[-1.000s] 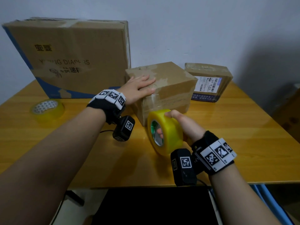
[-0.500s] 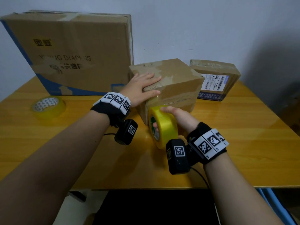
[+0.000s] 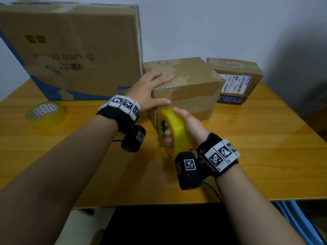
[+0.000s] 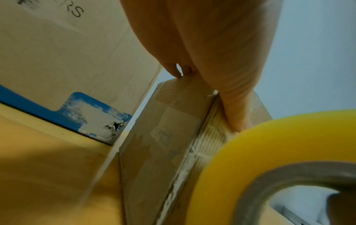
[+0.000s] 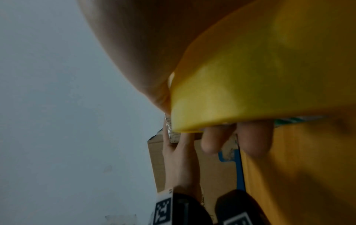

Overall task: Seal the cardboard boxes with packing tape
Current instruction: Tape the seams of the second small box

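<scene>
The right hand (image 3: pixel 192 124) is gripping the roll (image 3: pixel 174 131) on edge, hole facing left, against the box (image 3: pixel 187 89); the left hand (image 3: pixel 146 91) is lying flat, fingers straight, on the box's top.

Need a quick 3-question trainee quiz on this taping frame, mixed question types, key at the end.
1. True or false: the left hand lies flat on the middle box, with its thumb on the near face.
2. Multiple choice: the right hand holds the yellow tape roll by
A. pinching a loose tape end
B. fingers through the core, thumb over the rim
C. a flat palm on top
3. Short answer: where is the spare tape roll?

Key
1. True.
2. B.
3. Flat on the table, far left, in front of the large diaper box, with neither hand touching it.
</scene>
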